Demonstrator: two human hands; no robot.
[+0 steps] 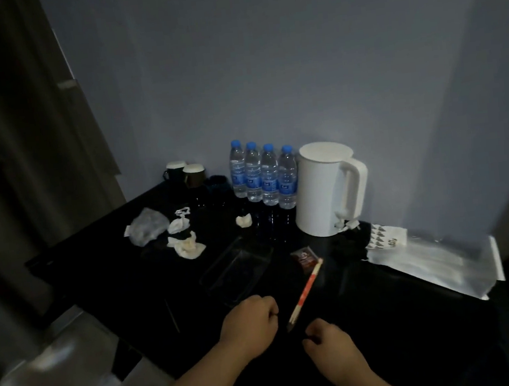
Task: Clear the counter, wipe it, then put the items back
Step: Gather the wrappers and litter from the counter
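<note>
The black counter [123,269] stands in a dim corner. My left hand [249,322] and my right hand [328,339] hover over its front edge, both with fingers curled; in the dark I see nothing in either. A wrapped pair of chopsticks [306,292] lies between and just beyond them, its near end close to my right hand. Further back are a clear plastic tray [236,271], a small dark sachet [304,258], crumpled tissues [186,247], one more tissue [244,220] and a crumpled plastic wrap [148,226].
Several blue-capped water bottles [262,176] line the back wall beside a white kettle [325,188]. Two dark cups [185,175] stand at the back left. A clear plastic bag with printed paper [436,258] lies on the right. A door or cabinet panel [23,154] is at left.
</note>
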